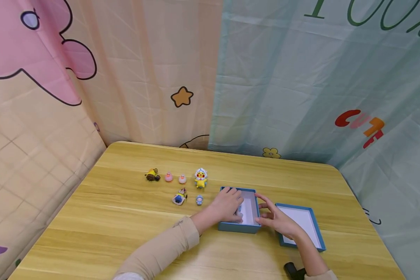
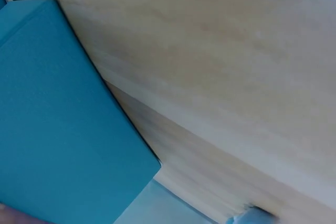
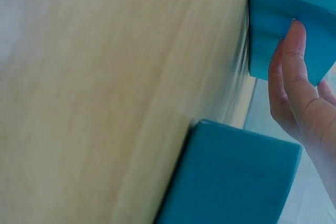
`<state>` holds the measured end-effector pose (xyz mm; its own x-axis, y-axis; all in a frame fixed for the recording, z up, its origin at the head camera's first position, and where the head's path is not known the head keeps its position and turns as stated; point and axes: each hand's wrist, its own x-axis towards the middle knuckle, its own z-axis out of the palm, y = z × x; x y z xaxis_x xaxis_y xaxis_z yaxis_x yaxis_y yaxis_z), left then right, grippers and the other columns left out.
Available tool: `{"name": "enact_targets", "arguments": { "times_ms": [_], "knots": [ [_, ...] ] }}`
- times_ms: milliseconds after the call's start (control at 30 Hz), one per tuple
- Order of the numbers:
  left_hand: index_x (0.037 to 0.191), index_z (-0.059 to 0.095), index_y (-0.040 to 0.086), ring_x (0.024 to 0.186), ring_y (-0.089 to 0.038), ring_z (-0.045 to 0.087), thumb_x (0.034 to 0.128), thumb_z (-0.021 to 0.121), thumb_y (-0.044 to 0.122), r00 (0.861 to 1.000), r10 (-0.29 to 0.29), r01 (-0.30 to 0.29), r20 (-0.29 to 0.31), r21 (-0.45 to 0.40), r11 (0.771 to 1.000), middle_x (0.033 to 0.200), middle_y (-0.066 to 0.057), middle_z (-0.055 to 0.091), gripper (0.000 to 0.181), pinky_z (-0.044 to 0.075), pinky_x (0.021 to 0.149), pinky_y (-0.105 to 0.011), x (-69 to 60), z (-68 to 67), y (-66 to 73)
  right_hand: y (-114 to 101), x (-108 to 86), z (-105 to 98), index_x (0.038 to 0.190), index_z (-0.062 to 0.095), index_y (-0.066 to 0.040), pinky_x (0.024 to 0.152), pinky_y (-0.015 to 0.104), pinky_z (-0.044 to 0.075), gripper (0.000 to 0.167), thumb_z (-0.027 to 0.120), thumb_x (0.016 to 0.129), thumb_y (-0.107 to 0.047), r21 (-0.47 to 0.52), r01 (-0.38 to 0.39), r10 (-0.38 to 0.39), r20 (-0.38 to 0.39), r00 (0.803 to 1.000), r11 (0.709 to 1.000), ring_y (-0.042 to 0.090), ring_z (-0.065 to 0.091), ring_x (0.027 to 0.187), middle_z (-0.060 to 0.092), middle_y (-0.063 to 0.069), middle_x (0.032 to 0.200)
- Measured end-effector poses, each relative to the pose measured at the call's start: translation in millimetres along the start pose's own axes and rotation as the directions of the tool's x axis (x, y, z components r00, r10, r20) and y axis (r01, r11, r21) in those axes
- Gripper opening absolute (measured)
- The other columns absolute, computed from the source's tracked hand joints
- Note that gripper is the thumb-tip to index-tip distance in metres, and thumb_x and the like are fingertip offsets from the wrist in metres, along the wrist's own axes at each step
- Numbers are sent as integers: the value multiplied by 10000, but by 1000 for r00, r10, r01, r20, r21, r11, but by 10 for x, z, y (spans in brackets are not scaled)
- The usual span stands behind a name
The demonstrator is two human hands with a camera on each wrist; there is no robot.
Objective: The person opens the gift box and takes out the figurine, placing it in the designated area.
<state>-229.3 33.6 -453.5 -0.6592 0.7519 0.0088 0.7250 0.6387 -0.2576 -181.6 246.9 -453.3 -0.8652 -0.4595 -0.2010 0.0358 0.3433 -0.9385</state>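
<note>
In the head view, an uncovered blue box [image 1: 239,228] with a white inside sits on the table. My left hand [image 1: 226,205] reaches over its left part, fingers bent down inside. A small bluish-white thing [image 1: 239,213] shows beside the fingers; whether they hold it is hidden. At the box's right side is my right hand [image 1: 274,217], thumb and forefinger spread along the rim. The right wrist view shows its fairly straight fingers [image 3: 295,51] touching the blue side wall. The left wrist view has the box's outer wall [image 2: 73,114] up close.
Right of the box lies its blue-edged lid [image 1: 302,217], white inside up. Small toy figures stand left: a yellow-brown one [image 1: 153,175], two pink birds [image 1: 168,177], a yellow figure in a white hood [image 1: 201,178], a blue-yellow one [image 1: 179,196], a little blue one [image 1: 199,200]. A black object [image 1: 294,271] is at the front.
</note>
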Motion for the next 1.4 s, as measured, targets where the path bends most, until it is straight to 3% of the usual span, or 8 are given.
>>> {"name": "enact_targets", "arguments": {
  "times_ms": [333, 733, 1100, 1400],
  "knots": [
    [1263, 510, 277, 1117, -107, 404, 750, 393, 769, 994, -34, 19, 107, 145, 989, 1282, 76, 466, 720, 280, 983, -285, 37, 8, 51, -5, -2, 4, 1459, 101, -152, 797, 370, 449, 770, 606, 878, -159, 7, -5, 5, -4, 1000, 1000, 315, 495, 1013, 245, 302, 1303],
    [1306, 470, 322, 1143, -106, 381, 780, 356, 754, 985, -48, 20, 167, 169, 985, 1318, 84, 444, 690, 254, 1004, -297, 54, -2, 72, -4, -1, 6, 1458, 95, -138, 796, 371, 448, 761, 595, 885, -148, 0, 5, -5, -4, 1000, 1000, 315, 492, 1005, 251, 303, 1303],
    [1328, 447, 310, 1180, -117, 384, 793, 401, 718, 990, -44, 26, 137, 132, 991, 1320, 67, 437, 674, 268, 1014, -311, 64, 6, 68, -8, -1, 3, 1458, 96, -145, 788, 370, 450, 757, 592, 886, -135, 11, 10, -10, 3, 1000, 1000, 308, 493, 996, 245, 308, 1306],
    [1295, 471, 289, 1105, -113, 426, 813, 443, 662, 999, -45, 45, 8, 84, 995, 1232, 63, 475, 610, 328, 909, -281, 29, 8, 45, 4, 2, -3, 1457, 101, -148, 801, 358, 448, 755, 594, 885, -147, 12, 12, -12, 7, 1000, 1000, 307, 486, 1018, 254, 289, 1304]
  ]
}}
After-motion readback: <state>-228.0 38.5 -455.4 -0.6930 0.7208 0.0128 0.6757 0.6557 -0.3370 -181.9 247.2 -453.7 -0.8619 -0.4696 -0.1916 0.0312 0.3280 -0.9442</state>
